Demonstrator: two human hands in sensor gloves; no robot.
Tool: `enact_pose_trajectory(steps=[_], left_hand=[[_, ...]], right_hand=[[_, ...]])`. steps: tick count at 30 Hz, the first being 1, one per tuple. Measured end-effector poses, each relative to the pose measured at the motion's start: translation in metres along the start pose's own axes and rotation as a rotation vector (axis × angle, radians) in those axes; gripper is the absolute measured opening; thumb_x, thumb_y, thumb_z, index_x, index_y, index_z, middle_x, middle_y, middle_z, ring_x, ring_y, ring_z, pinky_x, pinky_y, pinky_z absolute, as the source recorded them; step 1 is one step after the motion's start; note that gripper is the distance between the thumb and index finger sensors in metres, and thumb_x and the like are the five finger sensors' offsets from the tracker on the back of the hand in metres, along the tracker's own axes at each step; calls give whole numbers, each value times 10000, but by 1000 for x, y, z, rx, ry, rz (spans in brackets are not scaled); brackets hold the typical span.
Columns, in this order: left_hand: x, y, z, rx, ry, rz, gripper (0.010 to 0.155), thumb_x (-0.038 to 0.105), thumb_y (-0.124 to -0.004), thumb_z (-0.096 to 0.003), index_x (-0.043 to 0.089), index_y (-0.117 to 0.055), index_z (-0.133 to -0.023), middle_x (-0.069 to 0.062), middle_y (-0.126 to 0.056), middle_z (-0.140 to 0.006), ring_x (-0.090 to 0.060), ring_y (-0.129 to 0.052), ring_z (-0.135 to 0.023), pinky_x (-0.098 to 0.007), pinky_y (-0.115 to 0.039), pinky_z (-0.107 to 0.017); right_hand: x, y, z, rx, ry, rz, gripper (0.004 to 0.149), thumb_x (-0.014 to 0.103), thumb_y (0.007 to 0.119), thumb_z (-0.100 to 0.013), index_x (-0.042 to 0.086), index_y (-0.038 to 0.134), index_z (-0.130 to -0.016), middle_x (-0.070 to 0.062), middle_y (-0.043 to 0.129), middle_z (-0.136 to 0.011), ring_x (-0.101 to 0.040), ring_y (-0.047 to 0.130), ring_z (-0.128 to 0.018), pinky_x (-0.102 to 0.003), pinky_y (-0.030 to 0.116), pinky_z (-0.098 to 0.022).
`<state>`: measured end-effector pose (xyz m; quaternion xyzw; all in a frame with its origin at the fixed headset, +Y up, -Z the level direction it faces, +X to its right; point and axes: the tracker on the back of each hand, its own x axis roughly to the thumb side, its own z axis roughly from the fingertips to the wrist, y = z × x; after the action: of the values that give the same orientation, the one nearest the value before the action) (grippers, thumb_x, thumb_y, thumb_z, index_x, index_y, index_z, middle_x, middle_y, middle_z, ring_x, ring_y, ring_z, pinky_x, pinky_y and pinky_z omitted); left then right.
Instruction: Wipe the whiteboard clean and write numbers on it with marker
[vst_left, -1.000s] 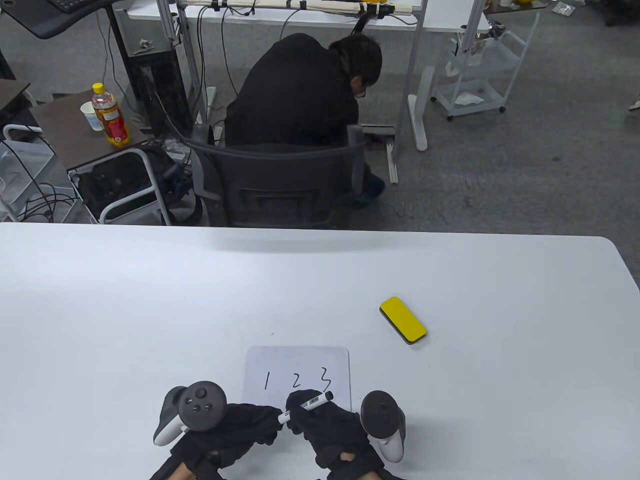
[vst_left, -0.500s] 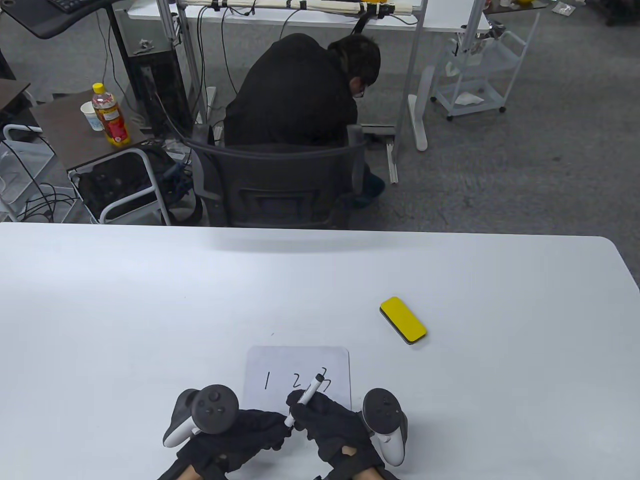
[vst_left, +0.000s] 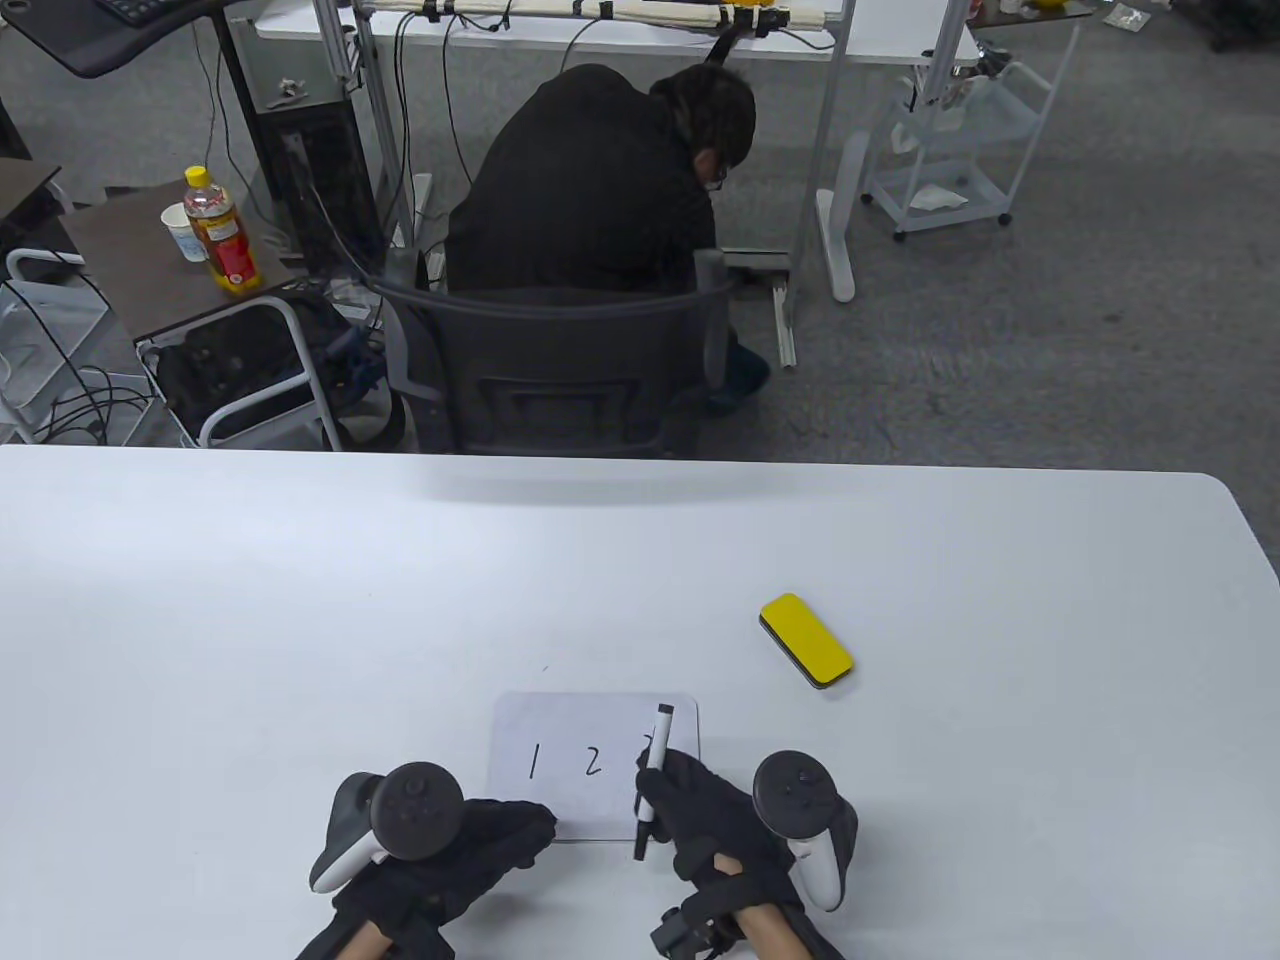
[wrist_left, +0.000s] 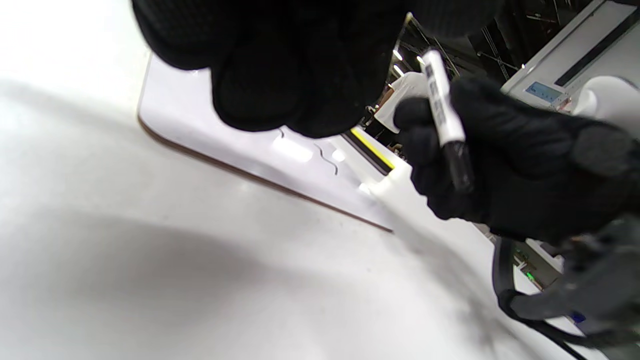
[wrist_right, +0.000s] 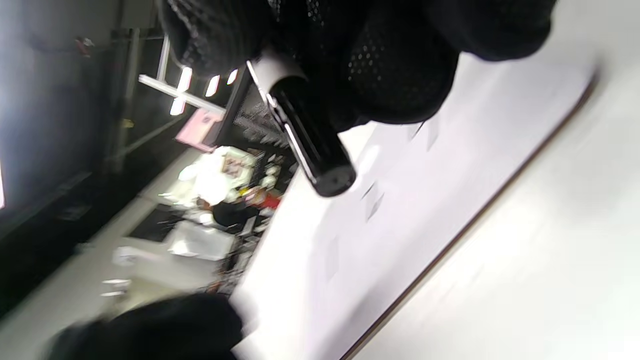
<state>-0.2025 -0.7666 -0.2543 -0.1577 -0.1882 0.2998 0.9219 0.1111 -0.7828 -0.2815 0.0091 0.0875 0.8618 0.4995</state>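
- Left hand (vst_left: 470, 850), black-gloved, at the near edge of the white tabletop (vst_left: 300, 620): fingers loosely curled and empty, fingertips at the near left corner of the small white rectangular whiteboard (vst_left: 560, 725).
- Right hand (vst_left: 700, 815), black-gloved: fingers curled round a white-barrelled marker with black ends (vst_left: 650, 775), which lies over the board's right part, one end pointing away.
- Whiteboard: flat on the tabletop, bearing handwritten "1" and "2"; a third mark is hidden by the marker.
- Yellow-topped, black-based oblong eraser (vst_left: 806, 640): farther right, well apart from the board.
- Beyond the tabletop: a seated person in black (vst_left: 590, 180).
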Motion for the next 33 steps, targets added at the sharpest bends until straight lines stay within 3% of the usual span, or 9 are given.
enact_pose_trajectory(steps=[5, 8, 16, 26, 33], left_hand=[[-1, 2, 0, 2, 7, -24, 565, 610, -627, -572, 288, -827, -991, 44, -996, -815, -180, -993, -722, -383, -843, -593], [-2, 3, 0, 3, 12, -51, 565, 611, -625, -573, 291, -820, -997, 44, -992, -822, -179, -990, -729, -383, -841, -597], [-3, 5, 1, 1, 27, -64, 571, 613, -623, -573, 290, -815, -1003, 40, -985, -835, -186, -985, -740, -388, -837, -604], [-1, 5, 1, -15, 37, -143, 569, 613, -639, -568, 300, -800, -1015, 48, -976, -851, -182, -979, -756, -389, -833, -613], [0, 3, 0, -21, 41, -184, 575, 617, -641, -565, 300, -795, -1019, 46, -972, -857, -183, -977, -760, -389, -831, -617]], right_hand=[[-18, -48, -6, -204, 163, 418, 535, 403, 827, -539, 23, 800, -915, -162, 973, -674, -297, 951, -507, -457, 798, -389], [-29, -58, -9, -241, 258, 536, 534, 401, 842, -535, 19, 807, -908, -163, 973, -671, -300, 950, -507, -462, 796, -390], [-37, -48, -18, -286, 324, 807, 549, 416, 865, -515, 29, 819, -902, -133, 976, -641, -277, 948, -488, -453, 799, -387], [-32, -33, -23, -257, 308, 984, 621, 444, 881, -499, 10, 793, -934, -108, 951, -635, -271, 935, -499, -468, 789, -406], [-31, -32, -23, -246, 305, 998, 619, 451, 868, -510, 14, 789, -941, -104, 948, -645, -274, 934, -507, -469, 786, -411]])
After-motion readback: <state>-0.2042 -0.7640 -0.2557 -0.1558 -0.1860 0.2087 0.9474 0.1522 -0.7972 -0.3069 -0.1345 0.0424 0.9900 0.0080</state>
